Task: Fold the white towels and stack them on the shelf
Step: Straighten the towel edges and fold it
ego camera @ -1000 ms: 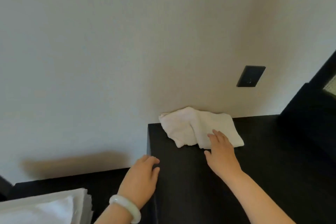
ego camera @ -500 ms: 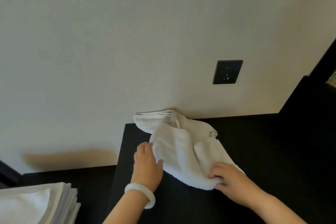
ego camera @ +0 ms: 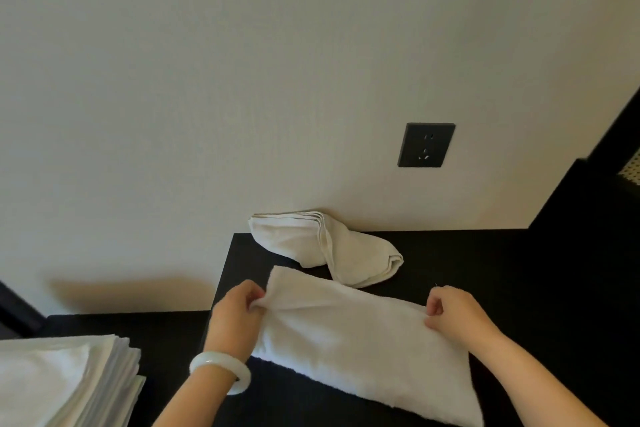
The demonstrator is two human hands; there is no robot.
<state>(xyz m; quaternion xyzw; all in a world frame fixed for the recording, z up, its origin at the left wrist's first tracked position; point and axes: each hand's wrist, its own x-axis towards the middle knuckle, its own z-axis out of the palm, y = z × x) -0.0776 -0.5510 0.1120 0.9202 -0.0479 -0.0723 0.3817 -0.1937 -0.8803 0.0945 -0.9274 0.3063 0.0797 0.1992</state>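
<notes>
Towel [ego camera: 363,340] in work lies flat on the dark table [ego camera: 512,274], centre to lower right of the frame. It is already doubled into a long band. Its long axis runs from left of centre down toward the lower right, slightly tilted.

Key relation: both hands sit on the band's upper edge, one at each end, and the cloth spreads below them in the frame. We judge that the next fold brings one end across to the other along that long axis. Neither hand is nearer, since each already has its own end.

Left hand [ego camera: 235,319], jade-coloured bangle [ego camera: 221,369] on the wrist: fingers [ego camera: 252,290] curled, pinching the upper left corner, with the cloth bunched at the grip.

Right hand [ego camera: 453,314]: fingers curled, nipping the upper right edge between thumb and fingertips. The forearm comes in from the lower right.

Second towel [ego camera: 329,246] lies loosely rolled just above the band, against the wall [ego camera: 242,80] and overhanging the table's far left corner. It is apart from the band, or barely touching; we cannot tell which.

A stack of folded towels [ego camera: 62,381] sits at lower left on a lower dark surface [ego camera: 121,322], well apart from the hands. A black socket [ego camera: 426,145] is on the wall at right of centre.
</notes>
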